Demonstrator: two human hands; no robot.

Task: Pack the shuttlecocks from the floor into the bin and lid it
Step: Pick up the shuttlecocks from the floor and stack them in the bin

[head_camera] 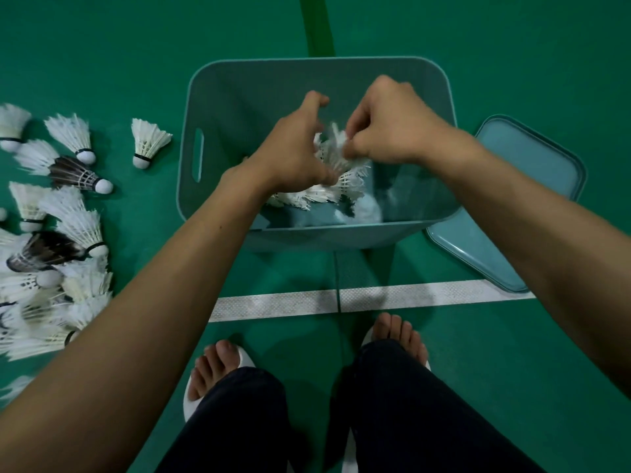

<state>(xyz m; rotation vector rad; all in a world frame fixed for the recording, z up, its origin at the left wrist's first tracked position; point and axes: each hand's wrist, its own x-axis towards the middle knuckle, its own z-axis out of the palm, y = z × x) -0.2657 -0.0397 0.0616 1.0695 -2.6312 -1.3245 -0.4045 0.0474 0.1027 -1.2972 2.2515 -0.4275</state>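
Over the bin (239, 83), left hand (293, 155) and right hand (389, 128) clutch shuttlecocks (333, 150). These sit between both grips, above others inside.

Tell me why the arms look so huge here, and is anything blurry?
Head view: the wide lens swells the forearms toward the frame edges. Head view again: dim, even light, soft shadow on the floor before the bin; the shuttlecocks gripped by the left hand and right hand look smeared, the floor pile sharper.

No text, label, brand or number can be read anywhere.
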